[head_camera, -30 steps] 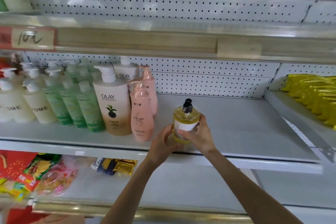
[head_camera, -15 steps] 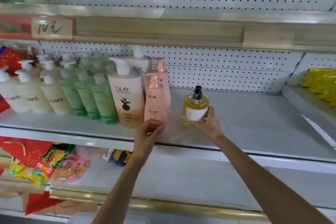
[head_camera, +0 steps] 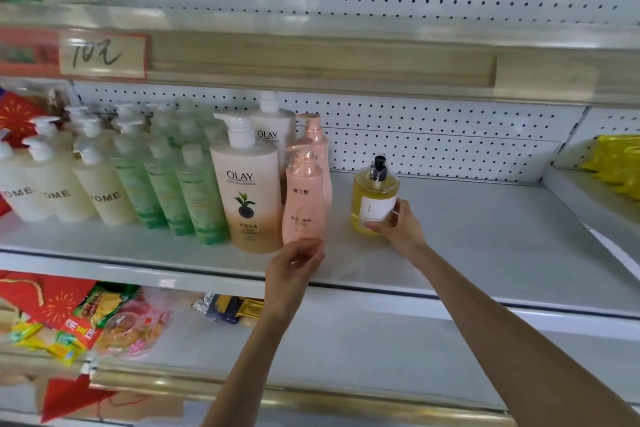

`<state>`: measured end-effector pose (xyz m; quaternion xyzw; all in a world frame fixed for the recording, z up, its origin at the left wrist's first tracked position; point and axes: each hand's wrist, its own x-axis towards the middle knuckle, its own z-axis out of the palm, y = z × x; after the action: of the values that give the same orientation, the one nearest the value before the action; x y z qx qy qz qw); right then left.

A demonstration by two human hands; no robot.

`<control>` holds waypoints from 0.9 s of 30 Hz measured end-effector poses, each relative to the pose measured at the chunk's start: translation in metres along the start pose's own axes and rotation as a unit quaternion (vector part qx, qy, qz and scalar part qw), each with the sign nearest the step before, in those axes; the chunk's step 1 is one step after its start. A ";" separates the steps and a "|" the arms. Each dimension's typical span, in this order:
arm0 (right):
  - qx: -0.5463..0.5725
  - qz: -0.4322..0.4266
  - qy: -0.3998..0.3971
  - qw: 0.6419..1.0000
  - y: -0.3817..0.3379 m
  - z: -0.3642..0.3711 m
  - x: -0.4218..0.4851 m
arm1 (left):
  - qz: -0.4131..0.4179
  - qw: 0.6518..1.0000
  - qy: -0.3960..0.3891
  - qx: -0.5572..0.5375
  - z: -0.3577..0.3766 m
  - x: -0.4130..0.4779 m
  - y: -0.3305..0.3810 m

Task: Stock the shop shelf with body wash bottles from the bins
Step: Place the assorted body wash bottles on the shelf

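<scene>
Two Olay bottles (head_camera: 247, 198), two pink bottles (head_camera: 303, 204), one yellow bottle (head_camera: 372, 198) held.

Clear yellow pump bottle (head_camera: 374, 199), black pump, white label: upright on the white shelf (head_camera: 485, 239), your right hand (head_camera: 398, 229) gripping its lower right side. To its left, apart from it: pink bottle (head_camera: 303, 198), Olay bottle (head_camera: 247, 191), green bottles (head_camera: 202, 198), cream bottles (head_camera: 104, 194), all upright.
</scene>
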<state>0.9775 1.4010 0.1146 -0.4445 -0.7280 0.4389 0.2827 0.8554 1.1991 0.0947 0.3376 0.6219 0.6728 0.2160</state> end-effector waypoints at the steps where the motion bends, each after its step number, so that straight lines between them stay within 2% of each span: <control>1: -0.004 0.003 -0.003 1.000 -0.001 0.001 0.005 | -0.005 1.000 -0.002 0.003 -0.001 0.001 -0.001; 13: -0.004 -0.001 -0.014 1.000 -0.004 0.015 0.052 | -0.040 0.998 -0.045 0.001 -0.003 0.001 -0.001; 27: -0.007 0.002 -0.013 1.000 -0.006 0.024 0.076 | -0.049 0.998 -0.023 -0.037 0.001 -0.002 0.002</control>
<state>0.9226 1.4583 0.1106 -0.4421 -0.7337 0.4403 0.2689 0.8577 1.1980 0.0959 0.3141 0.6070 0.6761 0.2753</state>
